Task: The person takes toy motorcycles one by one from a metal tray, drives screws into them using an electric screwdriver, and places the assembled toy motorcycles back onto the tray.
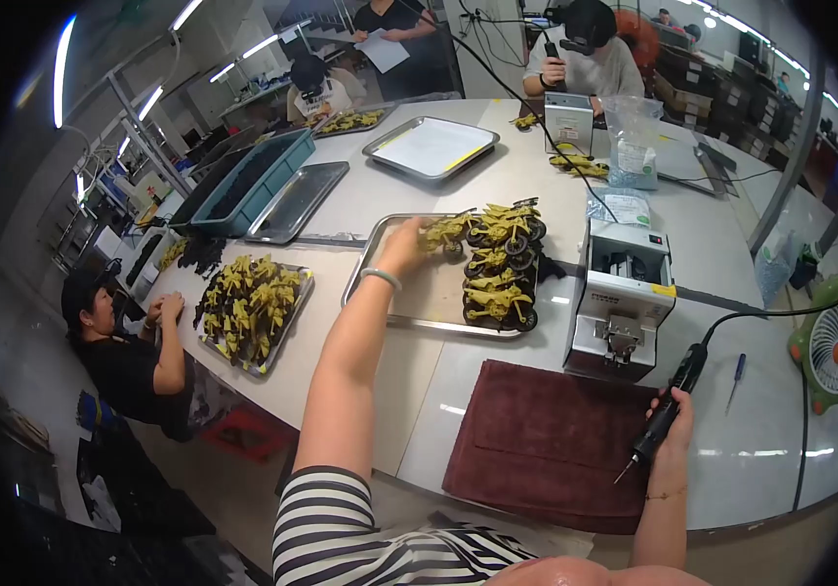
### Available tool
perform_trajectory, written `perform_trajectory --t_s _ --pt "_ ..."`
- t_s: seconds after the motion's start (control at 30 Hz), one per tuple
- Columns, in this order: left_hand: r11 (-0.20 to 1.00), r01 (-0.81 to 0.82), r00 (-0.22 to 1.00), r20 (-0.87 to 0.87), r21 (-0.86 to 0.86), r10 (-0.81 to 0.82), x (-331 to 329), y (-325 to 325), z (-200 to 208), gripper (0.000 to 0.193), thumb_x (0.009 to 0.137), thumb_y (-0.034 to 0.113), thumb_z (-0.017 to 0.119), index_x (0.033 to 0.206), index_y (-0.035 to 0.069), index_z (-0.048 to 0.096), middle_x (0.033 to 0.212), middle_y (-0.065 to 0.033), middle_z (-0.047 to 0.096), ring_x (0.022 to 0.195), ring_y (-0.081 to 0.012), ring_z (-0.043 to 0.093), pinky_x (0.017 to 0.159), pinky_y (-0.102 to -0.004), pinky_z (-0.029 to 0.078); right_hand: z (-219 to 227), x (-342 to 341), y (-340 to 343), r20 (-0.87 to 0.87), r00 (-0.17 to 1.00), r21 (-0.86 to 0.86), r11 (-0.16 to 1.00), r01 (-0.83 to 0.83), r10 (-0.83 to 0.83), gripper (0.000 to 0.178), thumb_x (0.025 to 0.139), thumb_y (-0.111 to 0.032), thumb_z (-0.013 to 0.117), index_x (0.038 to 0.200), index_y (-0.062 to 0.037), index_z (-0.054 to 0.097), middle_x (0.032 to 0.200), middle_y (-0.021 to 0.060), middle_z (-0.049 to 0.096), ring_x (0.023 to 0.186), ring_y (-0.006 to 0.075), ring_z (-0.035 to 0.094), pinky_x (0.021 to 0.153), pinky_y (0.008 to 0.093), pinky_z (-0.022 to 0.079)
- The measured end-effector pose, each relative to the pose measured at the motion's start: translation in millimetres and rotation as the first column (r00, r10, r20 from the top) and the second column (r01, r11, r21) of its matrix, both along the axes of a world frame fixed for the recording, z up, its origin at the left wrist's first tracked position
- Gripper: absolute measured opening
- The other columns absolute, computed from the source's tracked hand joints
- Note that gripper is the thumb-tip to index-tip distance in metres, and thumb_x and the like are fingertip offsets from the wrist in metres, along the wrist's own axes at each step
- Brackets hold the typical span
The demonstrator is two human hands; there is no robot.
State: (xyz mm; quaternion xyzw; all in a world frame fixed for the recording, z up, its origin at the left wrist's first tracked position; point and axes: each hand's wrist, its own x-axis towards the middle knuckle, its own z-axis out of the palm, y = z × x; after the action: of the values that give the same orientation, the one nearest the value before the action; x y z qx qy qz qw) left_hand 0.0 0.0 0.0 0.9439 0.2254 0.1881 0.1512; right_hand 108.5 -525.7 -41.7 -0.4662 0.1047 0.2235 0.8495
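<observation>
Workshop table (497, 391): your left hand (405, 246) closes on a yellow toy motorcycle (445, 232) at the tray (380, 256); your right hand (671, 422) grips the electric screwdriver (668, 410); fastening seems not begun.

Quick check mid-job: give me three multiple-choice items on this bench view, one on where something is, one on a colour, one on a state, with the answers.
1. Where is the left hand?
A. on the mat
B. at a toy motorcycle on the metal tray
C. on the fan

2. What colour is the mat?
A. dark red
B. blue
C. white

3. What is the right hand doing?
A. lying empty
B. gripping the electric screwdriver
C. holding a bag

Answers: 1 B, it reaches over the tray of yellow-green toys; 2 A, the cloth is maroon; 3 B, fingers wrap the corded tool, tip down.
</observation>
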Motion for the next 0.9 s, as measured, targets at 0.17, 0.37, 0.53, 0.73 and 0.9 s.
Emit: perform_trajectory --t_s 0.17,0.37,0.53,0.73,0.9 --pt "0.993 -0.120 0.981 0.157 0.008 0.117 -36.7 2.9 1.4 0.043 0.063 0.002 0.065 0.103 0.006 0.049 0.093 -0.0164 0.059 0.090 -0.0351 0.055 0.076 -0.0400 0.045 1.3 -4.2 0.0 -0.015 1.000 0.003 1.000 0.006 -0.006 0.016 0.078 -0.021 0.056 0.081 -0.0047 0.052 0.072 0.0048 0.055 0.060 0.0155 0.054 0.049 0.0263 0.047" --pt "0.990 -0.031 0.964 0.259 -0.134 0.065 -67.4 -39.0 21.4 0.045 0.065 0.003 0.067 0.105 0.005 0.047 0.079 -0.0097 0.055 0.076 -0.0260 0.057 0.071 -0.0333 0.046 1.6 -4.1 -1.1 -0.019 1.000 0.016 1.000 0.005 -0.004 0.017 0.078 -0.021 0.056 0.081 -0.0041 0.052 0.072 0.0051 0.055 0.060 0.0156 0.054 0.049 0.0261 0.047" --pt "0.891 0.259 0.962 0.017 -0.372 -0.273 -92.9 -116.1 49.4 0.043 0.068 0.004 0.069 0.106 0.003 0.049 0.088 -0.0069 0.056 0.081 -0.0165 0.056 0.076 -0.0277 0.046 2.8 -6.8 -2.1 -0.020 1.000 0.008 1.000 -0.002 0.002 0.018 0.078 -0.021 0.056 0.081 -0.0042 0.053 0.072 0.0049 0.055 0.059 0.0156 0.054 0.049 0.0263 0.047" --pt "0.778 0.466 0.794 -0.188 -0.422 -0.577 -82.7 -195.1 72.4 0.044 0.064 0.007 0.067 0.104 0.002 0.050 0.090 -0.0142 0.060 0.085 -0.0269 0.059 0.075 -0.0337 0.047 6.5 -1.5 -3.8 -0.042 0.999 -0.003 1.000 0.018 -0.018 0.015 0.078 -0.021 0.058 0.080 -0.0058 0.054 0.070 0.0035 0.056 0.059 0.0142 0.055 0.052 0.0252 0.046" --pt "0.665 0.610 0.700 -0.100 -0.430 -0.707 -78.7 -236.2 57.9 0.047 0.059 0.008 0.066 0.103 0.002 0.051 0.090 -0.0170 0.058 0.087 -0.0342 0.055 0.076 -0.0379 0.046 25.4 -9.6 12.8 -0.028 0.999 -0.008 0.999 0.041 -0.041 0.039 0.085 -0.046 0.051 0.082 -0.0071 0.054 0.065 0.0041 0.056 0.057 0.0147 0.056 0.051 0.0256 0.047"
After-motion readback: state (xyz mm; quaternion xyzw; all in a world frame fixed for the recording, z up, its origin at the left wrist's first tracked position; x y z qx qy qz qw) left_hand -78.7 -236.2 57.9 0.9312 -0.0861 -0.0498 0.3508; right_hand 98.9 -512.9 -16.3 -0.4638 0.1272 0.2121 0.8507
